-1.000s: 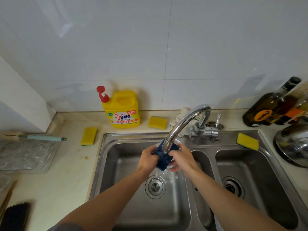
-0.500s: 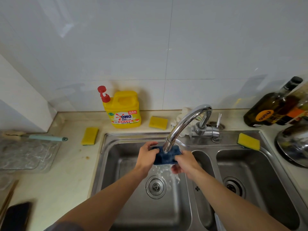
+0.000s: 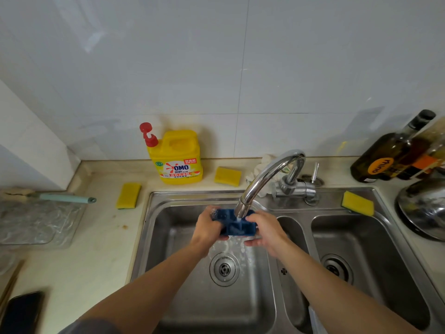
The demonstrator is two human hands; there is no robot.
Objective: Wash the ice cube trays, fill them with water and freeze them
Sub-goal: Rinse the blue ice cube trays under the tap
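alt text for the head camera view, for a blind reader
The left hand and right hand hold a blue ice cube tray under a running tap over the left basin of a steel sink. A yellow detergent bottle and sponges sit on the counter.

Behind the grip, both my forearms are bare all the way to my left hand (image 3: 207,227) and right hand (image 3: 267,233). Farthest back from the grip, a grey sleeve (image 3: 96,327) covers my left upper arm.
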